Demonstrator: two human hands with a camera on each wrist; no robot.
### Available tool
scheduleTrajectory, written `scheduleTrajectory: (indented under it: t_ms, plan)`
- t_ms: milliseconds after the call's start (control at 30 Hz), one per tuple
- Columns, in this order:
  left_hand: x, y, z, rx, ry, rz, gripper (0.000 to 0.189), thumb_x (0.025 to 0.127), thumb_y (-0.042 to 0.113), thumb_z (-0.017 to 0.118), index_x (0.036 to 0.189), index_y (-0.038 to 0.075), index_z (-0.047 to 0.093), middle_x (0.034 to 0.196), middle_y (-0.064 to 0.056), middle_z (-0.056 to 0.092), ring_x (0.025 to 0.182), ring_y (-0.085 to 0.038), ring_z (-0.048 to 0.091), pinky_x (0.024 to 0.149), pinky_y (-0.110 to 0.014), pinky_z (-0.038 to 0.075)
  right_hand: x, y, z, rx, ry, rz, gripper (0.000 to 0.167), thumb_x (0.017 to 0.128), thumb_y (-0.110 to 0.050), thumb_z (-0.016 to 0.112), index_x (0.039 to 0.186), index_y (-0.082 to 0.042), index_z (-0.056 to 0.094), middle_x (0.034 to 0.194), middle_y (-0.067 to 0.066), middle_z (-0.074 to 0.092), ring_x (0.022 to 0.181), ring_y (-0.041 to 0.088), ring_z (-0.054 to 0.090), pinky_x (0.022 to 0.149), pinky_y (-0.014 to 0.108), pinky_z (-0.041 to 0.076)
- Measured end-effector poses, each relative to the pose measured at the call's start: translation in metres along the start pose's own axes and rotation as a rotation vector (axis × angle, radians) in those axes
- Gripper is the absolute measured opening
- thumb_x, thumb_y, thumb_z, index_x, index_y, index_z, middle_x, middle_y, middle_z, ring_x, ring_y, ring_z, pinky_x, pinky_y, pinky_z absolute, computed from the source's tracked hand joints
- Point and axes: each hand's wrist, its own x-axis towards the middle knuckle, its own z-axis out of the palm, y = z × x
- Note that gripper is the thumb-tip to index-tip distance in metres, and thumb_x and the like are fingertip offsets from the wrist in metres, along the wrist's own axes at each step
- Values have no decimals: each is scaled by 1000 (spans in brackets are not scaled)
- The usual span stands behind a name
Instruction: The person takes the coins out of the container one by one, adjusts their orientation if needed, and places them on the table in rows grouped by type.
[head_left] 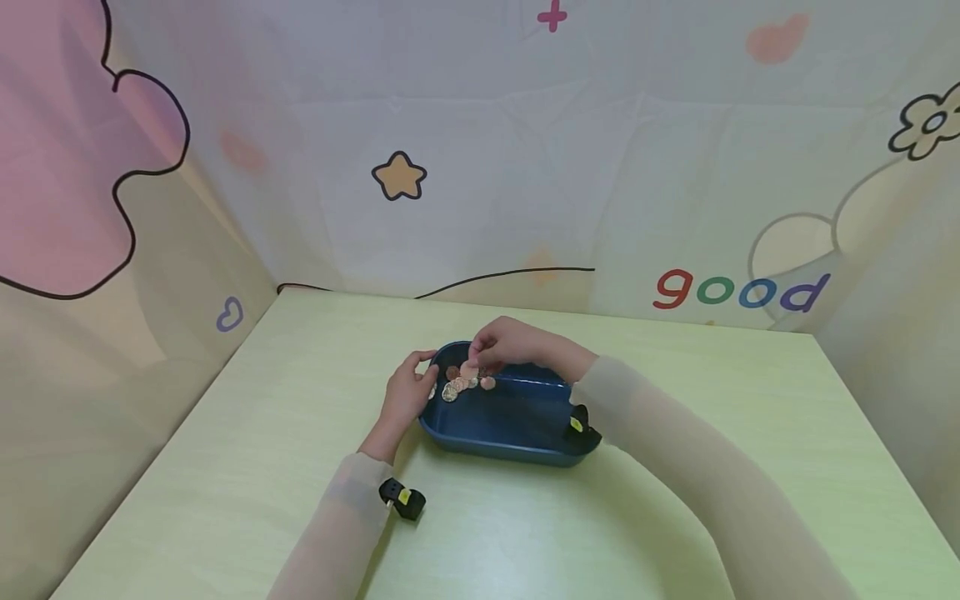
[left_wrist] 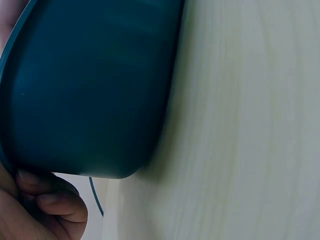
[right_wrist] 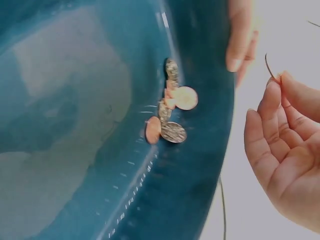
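At the blue tray's (head_left: pixel 517 421) left end, loose coins (head_left: pixel 460 384) lie just below right hand (head_left: pixel 510 343), which pinches one coin (head_left: pixel 469 371); left hand (head_left: pixel 408 390) grips tray.

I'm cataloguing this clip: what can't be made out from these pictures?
Number of coins: right wrist view, they overlap.
Coin markings: head view, too small.
Faces of the pinched coin: right wrist view, seen edge-on.
Right end of the blue tray: head view, partly hidden by right sleeve and black device.
Coins inside: left wrist view, hidden by the tray's wall.
Left hand: left wrist view, cut off by the edge.
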Motion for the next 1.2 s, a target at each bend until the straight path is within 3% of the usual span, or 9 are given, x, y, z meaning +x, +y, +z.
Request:
scheduleTrajectory:
  t_ms: [200, 733, 967, 1200]
  plan:
    - [0, 0, 1, 10, 5, -3, 39, 104, 17, 55, 141, 4, 58, 57, 4, 47, 54, -8, 43, 54, -24, 34, -43, 6, -9, 57, 85, 33, 17, 102, -16, 62, 97, -2, 72, 90, 9, 72, 77, 17, 68, 88, 41, 61]
    - [0, 0, 1, 2, -10, -9, 40, 105, 18, 53, 143, 5, 57, 55, 5, 42, 50, -9, 38, 52, -24, 33, -146, 51, -11, 141, 306, 146, 24, 100, -21, 66, 105, 2, 70, 96, 15, 72, 79, 17, 66, 81, 31, 57]
    - [1, 2, 0, 15, -13, -1, 41, 105, 19, 53, 143, 5, 56, 55, 6, 41, 50, -9, 38, 52, -25, 33, -172, 71, -2, 188, 335, 173, 29, 99, -24, 67, 108, 4, 69, 86, 1, 68, 78, 17, 64, 80, 28, 56]
    - [-1, 1, 1, 22, -5, -6, 40, 105, 18, 53, 142, 4, 57, 57, 4, 45, 52, -9, 40, 53, -24, 33, -180, 81, 5, 206, 356, 212, 28, 100, -20, 66, 112, 6, 69, 86, 1, 69, 78, 20, 64, 81, 33, 58]
